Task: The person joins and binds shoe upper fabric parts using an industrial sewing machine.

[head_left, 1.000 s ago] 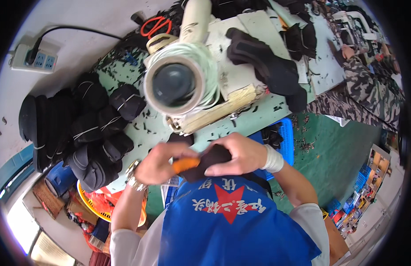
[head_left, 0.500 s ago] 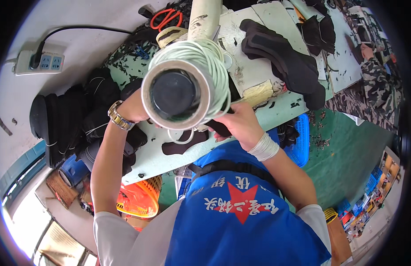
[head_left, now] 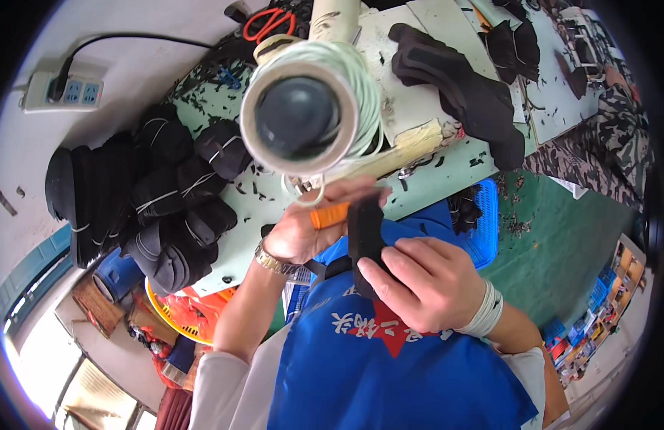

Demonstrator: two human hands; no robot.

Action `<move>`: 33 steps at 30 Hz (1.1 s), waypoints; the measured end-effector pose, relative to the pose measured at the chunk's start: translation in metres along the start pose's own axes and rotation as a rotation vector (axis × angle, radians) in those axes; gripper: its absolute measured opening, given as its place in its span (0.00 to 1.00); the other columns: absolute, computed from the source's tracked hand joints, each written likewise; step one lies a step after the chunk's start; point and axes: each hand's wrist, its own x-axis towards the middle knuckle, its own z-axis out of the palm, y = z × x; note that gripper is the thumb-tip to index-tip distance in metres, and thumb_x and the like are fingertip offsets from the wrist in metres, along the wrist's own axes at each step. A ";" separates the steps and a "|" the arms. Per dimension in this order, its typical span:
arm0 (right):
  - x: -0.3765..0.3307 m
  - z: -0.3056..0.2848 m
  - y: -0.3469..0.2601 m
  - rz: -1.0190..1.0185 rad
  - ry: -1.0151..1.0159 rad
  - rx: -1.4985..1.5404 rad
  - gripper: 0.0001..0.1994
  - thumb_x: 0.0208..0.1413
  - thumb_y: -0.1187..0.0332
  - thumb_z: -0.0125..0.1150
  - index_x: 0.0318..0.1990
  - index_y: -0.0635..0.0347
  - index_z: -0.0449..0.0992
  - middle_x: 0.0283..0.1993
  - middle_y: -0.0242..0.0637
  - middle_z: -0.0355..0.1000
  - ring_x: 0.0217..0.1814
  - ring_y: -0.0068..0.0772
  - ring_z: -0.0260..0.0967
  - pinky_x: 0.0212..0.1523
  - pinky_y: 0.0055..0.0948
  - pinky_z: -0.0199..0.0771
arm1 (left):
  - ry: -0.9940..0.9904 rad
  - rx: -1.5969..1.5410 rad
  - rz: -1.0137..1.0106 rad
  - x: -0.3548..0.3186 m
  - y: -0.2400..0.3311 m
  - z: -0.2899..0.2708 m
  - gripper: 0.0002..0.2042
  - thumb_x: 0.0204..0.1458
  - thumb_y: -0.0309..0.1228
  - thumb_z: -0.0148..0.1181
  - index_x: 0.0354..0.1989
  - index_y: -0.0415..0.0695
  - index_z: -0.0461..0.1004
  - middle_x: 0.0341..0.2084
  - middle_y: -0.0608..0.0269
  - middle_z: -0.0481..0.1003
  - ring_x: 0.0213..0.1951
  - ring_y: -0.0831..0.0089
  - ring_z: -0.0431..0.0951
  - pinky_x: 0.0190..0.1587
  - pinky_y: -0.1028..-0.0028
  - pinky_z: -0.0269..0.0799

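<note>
In front of my apron, my right hand (head_left: 436, 287) grips a thick stack of black soft pieces (head_left: 366, 240), its fingers pressed along the side. Several loops of white cord (head_left: 488, 309) circle my right wrist. My left hand (head_left: 303, 231) is by the stack's far end, palm turned up, fingers reaching behind it. Across that palm lies a short orange piece (head_left: 330, 215), held there; its kind I cannot make out. Just beyond my hands stands a wide tube (head_left: 249, 136) wound with white cord (head_left: 371, 107), and a loose loop of cord hangs near my left fingers.
Bundles of black pieces tied with cord (head_left: 160, 193) crowd the table's left. More black pieces (head_left: 457, 89) lie at the far right, near red-handled scissors (head_left: 269, 25) and scraps. A blue basket (head_left: 486, 222) is below the edge; a person in camouflage (head_left: 618, 129) is at right.
Both hands have come back from beneath the cord tube toward my body. The black stack and the orange piece now show between them. The dark flat piece on the near table is no longer visible.
</note>
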 end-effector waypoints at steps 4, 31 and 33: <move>-0.011 0.007 -0.003 -0.004 0.019 0.018 0.16 0.40 0.72 0.63 0.41 0.63 0.78 0.35 0.40 0.71 0.34 0.38 0.72 0.33 0.32 0.77 | -0.117 -0.213 0.134 0.004 -0.005 -0.010 0.28 0.57 0.20 0.45 0.67 0.38 0.50 0.60 0.35 0.60 0.62 0.49 0.63 0.64 0.56 0.60; 0.024 0.089 0.061 1.154 0.092 1.278 0.13 0.48 0.65 0.63 0.21 0.68 0.76 0.16 0.23 0.62 0.22 0.13 0.55 0.24 0.22 0.56 | 0.474 0.430 -0.101 0.006 0.042 -0.020 0.11 0.53 0.24 0.59 0.42 0.31 0.73 0.26 0.50 0.77 0.26 0.61 0.81 0.27 0.67 0.83; 0.026 0.089 0.061 1.163 0.010 1.238 0.12 0.49 0.67 0.63 0.21 0.68 0.76 0.17 0.22 0.63 0.22 0.13 0.55 0.24 0.22 0.55 | 0.434 0.388 -0.081 -0.002 0.046 -0.020 0.10 0.52 0.22 0.58 0.41 0.29 0.72 0.26 0.49 0.76 0.25 0.61 0.81 0.27 0.67 0.83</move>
